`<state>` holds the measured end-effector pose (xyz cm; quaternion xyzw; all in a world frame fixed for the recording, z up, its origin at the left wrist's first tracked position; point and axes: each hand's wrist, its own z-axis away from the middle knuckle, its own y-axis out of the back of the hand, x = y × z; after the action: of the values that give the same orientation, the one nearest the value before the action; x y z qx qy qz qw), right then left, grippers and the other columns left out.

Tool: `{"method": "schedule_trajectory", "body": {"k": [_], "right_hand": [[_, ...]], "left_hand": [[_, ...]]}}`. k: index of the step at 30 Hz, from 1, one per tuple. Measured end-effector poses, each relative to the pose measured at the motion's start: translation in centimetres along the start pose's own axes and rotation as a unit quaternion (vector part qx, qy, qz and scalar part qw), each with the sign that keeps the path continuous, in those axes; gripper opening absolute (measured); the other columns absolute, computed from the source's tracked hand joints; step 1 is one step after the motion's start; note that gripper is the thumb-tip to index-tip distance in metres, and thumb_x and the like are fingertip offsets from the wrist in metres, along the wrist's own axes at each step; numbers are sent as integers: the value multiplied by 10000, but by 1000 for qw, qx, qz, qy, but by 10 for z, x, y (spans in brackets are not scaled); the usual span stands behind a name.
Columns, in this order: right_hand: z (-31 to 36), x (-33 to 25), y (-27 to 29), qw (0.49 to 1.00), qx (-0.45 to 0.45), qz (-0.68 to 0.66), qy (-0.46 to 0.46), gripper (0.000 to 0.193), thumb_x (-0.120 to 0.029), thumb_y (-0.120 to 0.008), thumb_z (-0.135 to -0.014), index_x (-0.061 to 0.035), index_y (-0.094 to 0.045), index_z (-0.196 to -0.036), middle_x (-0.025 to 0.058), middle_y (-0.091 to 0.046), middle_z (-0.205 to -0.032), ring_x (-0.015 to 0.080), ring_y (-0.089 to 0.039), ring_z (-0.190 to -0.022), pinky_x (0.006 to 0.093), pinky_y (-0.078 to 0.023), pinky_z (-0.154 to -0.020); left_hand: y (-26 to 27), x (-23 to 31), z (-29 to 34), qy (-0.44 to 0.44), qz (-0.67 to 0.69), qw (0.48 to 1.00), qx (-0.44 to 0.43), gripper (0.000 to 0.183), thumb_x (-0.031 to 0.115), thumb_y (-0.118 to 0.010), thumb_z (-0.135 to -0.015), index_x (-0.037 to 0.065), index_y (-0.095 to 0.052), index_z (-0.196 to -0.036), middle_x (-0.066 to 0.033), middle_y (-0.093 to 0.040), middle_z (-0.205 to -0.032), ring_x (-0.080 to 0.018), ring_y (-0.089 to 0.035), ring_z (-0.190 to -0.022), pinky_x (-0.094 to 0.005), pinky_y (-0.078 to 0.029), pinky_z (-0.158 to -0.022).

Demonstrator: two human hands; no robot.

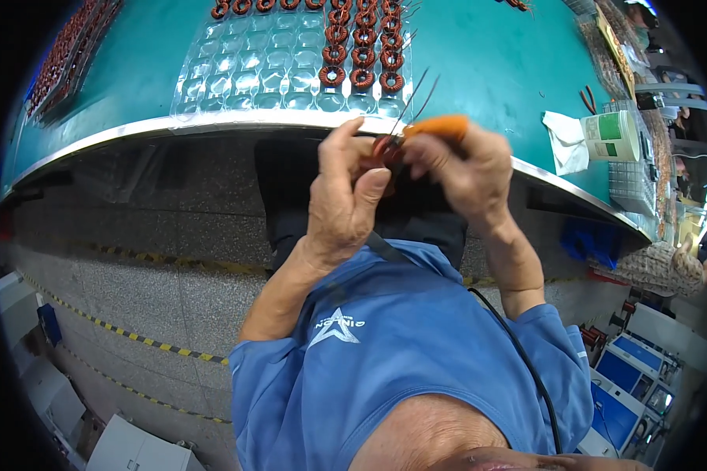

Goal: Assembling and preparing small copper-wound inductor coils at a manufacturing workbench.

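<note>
My left hand [339,192] pinches a copper-wound ring coil [382,147] between thumb and fingers, just off the table's near edge. Two thin dark wire ends rise from the coil toward the table. My right hand [477,174] is wrapped round an orange-handled tool [441,125] and is slightly blurred. The tool's working end meets the coil, but fingers hide it, so its kind cannot be made out. Beyond my hands, a clear plastic tray [267,100] with round pockets holds rows of similar coils [362,56] on its right and far side.
The green table [479,86] has a pale metal edge. More coils stand in stacked trays [71,59] at the far left. On the right are a white cloth [565,143], a green-and-white cup-like container [611,136] and a wire basket [631,188]. A black cable [530,365] hangs along my right side.
</note>
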<state>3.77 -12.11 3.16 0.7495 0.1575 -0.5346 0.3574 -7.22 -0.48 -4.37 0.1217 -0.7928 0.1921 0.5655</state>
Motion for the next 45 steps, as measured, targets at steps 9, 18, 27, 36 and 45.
{"method": "schedule_trajectory", "body": {"k": [9,18,27,36,45], "right_hand": [[-61,37,25,982,-84,163,37,129,-129,-651,-861,-5,-660,-895,138,-667,-733,210,-642,-593,308,-502,-551],[-60,52,29,977,-61,172,110,388,-169,-746,-801,-4,-550,-1092,97,-648,-776,187,-627,-576,300,-508,-549],[-243,181,259,804,264,516,129,432,-191,-652,-821,-27,-551,-1208,197,-610,-1107,327,-590,-1034,407,-470,-902],[-243,233,292,802,122,579,76,263,-212,-646,-839,-13,-573,-996,265,-546,-1028,414,-545,-945,495,-459,-804],[-160,146,238,948,91,304,-11,303,-300,-562,-945,-16,-667,-929,60,-646,-721,120,-606,-626,297,-507,-579]], "left_hand": [[24,-10,6,-36,-1,999,40,278,43,-443,-977,-32,-398,-1242,-102,-584,-832,-113,-537,-702,-222,-465,-634],[26,-27,21,-204,-128,966,-93,142,94,-470,-969,-26,-525,-1021,-122,-596,-655,-199,-576,-533,-274,-470,-501],[14,-39,33,-69,-137,986,-61,163,120,-493,-973,-21,-554,-1029,-105,-592,-644,-149,-545,-521,-247,-433,-487],[10,-40,20,-13,-185,979,-87,115,0,-546,-901,-22,-575,-1010,-98,-586,-655,-193,-589,-537,-275,-456,-482],[-4,-6,-5,-132,-181,959,-173,161,-30,-633,-822,-27,-603,-979,-139,-626,-746,-264,-621,-594,-319,-502,-530]]}}
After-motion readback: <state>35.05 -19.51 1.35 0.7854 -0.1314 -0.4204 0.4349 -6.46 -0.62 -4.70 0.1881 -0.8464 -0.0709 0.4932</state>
